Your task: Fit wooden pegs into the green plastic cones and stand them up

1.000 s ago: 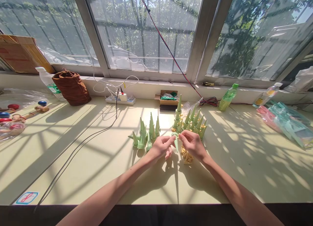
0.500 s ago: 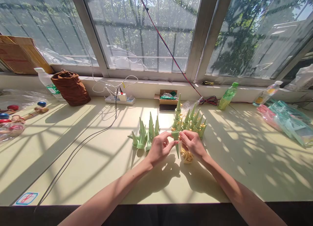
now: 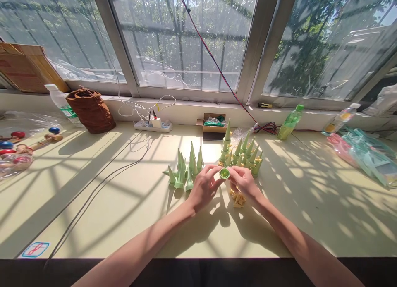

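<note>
A green plastic cone [image 3: 224,173] is held up over the table, its hollow open end tilted toward me. My left hand [image 3: 205,185] grips it from the left between thumb and fingers. My right hand [image 3: 244,182] is pinched closed against the cone's right rim; whatever lies between its fingertips is hidden. Below that hand is a small heap of yellow pieces [image 3: 238,199]. Left of my hands stands a group of plain green cones [image 3: 192,163], a few of them lying over. Behind my right hand are several green cones with yellow pieces on them [image 3: 245,152].
An open cardboard box [image 3: 214,127] with green bagged contents sits near the window ledge. Further right stand a green bottle [image 3: 290,122] and plastic bags [image 3: 369,154]. To the left are a power strip [image 3: 153,126], a black cable [image 3: 130,165] and a brown pouch [image 3: 90,110].
The cone has been tipped: its point hung downward before, and now its open end faces me. Both hands stay close together in nearly the same place.
</note>
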Motion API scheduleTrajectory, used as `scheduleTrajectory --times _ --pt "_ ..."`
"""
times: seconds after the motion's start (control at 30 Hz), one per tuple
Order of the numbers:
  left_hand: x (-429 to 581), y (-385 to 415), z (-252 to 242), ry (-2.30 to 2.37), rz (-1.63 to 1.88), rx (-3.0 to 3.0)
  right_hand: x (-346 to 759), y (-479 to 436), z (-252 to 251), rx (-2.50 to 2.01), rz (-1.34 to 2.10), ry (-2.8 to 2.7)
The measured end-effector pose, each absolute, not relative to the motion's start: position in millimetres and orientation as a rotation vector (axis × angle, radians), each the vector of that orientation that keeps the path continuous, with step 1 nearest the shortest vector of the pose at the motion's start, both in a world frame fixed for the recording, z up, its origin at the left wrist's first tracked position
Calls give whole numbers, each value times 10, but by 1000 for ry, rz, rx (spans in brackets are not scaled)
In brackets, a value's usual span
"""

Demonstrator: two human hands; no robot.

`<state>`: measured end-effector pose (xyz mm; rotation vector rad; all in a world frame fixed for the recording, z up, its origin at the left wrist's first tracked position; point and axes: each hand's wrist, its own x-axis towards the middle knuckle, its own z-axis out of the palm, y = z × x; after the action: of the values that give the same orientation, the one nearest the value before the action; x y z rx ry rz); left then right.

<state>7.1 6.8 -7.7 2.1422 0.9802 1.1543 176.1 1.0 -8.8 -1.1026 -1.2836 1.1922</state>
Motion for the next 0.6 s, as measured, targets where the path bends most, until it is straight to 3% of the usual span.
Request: scheduleTrajectory --times 0.17,0.37,0.6 --pt "119 72 -48 996 1114 1727 1817 29 -97 -1175 891 -1387" --pt "142 136 -21 849 827 1170 1851 -16 -32 -1249 616 -1638" --pt "114 109 -18 766 765 1112 1826 -24 -79 -1228 569 -1726"
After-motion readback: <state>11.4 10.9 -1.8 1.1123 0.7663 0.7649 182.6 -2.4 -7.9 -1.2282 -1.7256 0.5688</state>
